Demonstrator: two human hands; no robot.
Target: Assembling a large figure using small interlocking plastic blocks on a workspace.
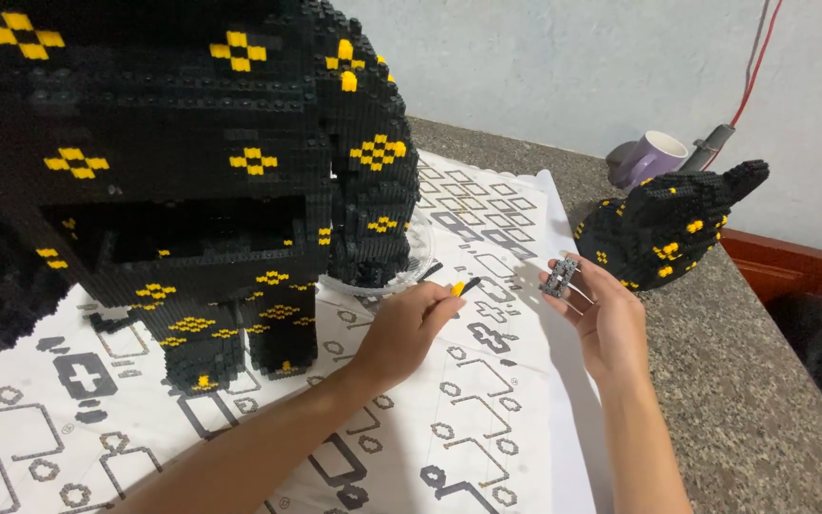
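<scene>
A large black brick-built model (192, 171) with yellow diamond patterns fills the left of the view and stands on a white patterned cloth (487, 419). My left hand (401, 328) reaches in from the bottom left and grips a small black and yellow tool (461, 285) next to the model's legs. My right hand (601, 314) holds a small grey brick piece (559, 277) between its fingertips, raised above the cloth. Just behind that hand lies a smaller black and yellow brick section (663, 228) on the stone counter.
A clear plastic dish (411, 271) sits under the model's front leg. A purple mug (654, 157) stands at the back by the wall, beside a grey plug with red and grey cables (753, 67). The speckled counter (763, 400) ends at a wooden edge on the right.
</scene>
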